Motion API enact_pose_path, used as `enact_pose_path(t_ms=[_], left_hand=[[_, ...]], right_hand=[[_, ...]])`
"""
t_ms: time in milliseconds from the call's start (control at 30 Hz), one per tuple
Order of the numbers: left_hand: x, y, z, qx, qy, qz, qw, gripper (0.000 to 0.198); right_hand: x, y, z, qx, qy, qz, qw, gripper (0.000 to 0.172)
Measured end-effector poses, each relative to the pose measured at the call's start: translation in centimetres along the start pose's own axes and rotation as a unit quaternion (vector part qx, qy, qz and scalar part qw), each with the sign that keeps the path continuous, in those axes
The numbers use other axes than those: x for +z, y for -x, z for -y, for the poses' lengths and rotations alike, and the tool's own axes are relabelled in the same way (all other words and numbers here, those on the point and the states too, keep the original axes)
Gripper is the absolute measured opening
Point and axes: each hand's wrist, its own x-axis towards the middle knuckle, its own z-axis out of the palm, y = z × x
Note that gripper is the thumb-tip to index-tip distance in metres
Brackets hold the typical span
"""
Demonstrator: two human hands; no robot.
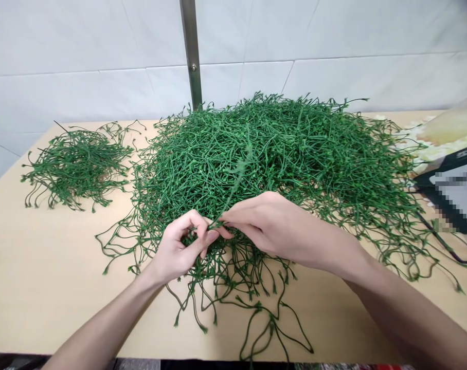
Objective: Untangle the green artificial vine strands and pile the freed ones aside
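My left hand [189,241] pinches a thin green artificial stem [234,191] between thumb and forefinger. The stem slants up to the right, and its far end is blurred. Close against it, my right hand [272,223] has its fingers pressed together at the stem's lower part; its fingertips are partly hidden. Both hands are over the front edge of a big heap of green plastic stems [295,144] with small leafy tips. Several loose stems [272,318] spread out on the table below my hands.
A smaller pile of green stems [79,162] lies at the left of the wooden table [44,267]. At the right are white artificial flowers [414,141] and a dark-framed object with a pale panel [457,190]. A metal post [191,56] stands against the tiled wall [102,41].
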Motion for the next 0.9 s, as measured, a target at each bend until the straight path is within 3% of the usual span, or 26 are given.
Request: enact_pose_path(t_ms=[200,367,533,700,900], left_hand=[[-0.3,-0.2,-0.1,0.009,0.075,0.032,0.997,0.020],[-0.5,0.0,0.2,0.016,0.115,0.046,0.992,0.049],[-0.3,0.3,0.2,-0.020,0.134,0.079,0.988,0.067],[-0.3,0.0,-0.3,-0.032,0.070,0.069,0.995,0.061],[-0.6,-0.6,-0.5,0.055,-0.094,0.089,0.990,0.037]], right_hand=[[-0.2,-0.1,0.5,0.004,-0.021,0.025,0.999,0.021],[-0.3,-0.3,0.8,0.016,-0.081,0.037,0.996,0.045],[0.8,-0.8,1.0,0.011,-0.099,0.033,0.994,0.054],[1.8,-0.9,0.9,0.004,-0.164,0.016,0.986,0.057],[1.8,-0.6,0.6,0.024,-0.163,-0.011,0.986,0.062]])
